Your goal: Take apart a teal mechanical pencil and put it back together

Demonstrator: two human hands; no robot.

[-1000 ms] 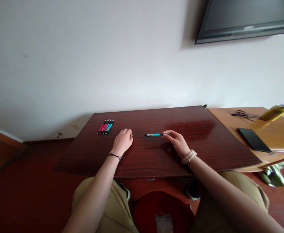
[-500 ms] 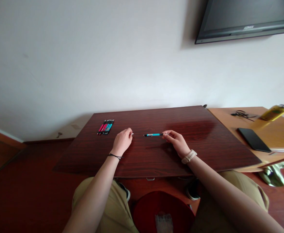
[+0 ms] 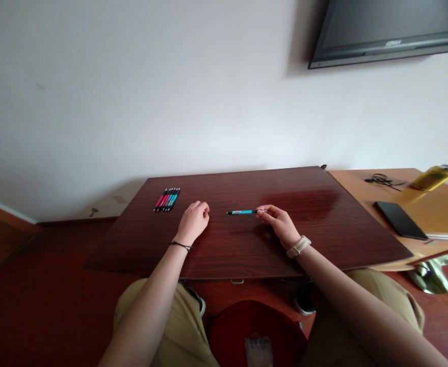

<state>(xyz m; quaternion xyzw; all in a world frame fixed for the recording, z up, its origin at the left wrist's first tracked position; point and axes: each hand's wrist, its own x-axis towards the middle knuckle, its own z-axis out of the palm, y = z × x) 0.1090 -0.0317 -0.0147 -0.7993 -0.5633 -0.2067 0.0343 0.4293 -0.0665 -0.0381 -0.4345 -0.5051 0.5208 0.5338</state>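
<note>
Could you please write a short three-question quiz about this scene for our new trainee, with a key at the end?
1. Which hand holds the lone blue pen?
A) only the left
B) only the right
C) both together

2. True or false: the group of pens lies to the person's right of the lone blue pen.

3. Fill in the colour: the can on the lighter table is mostly ____.

Key:
1. B; the right hand grips it near one end.
2. False; the group of pens lies to the person's left of it.
3. Yellow.
</note>
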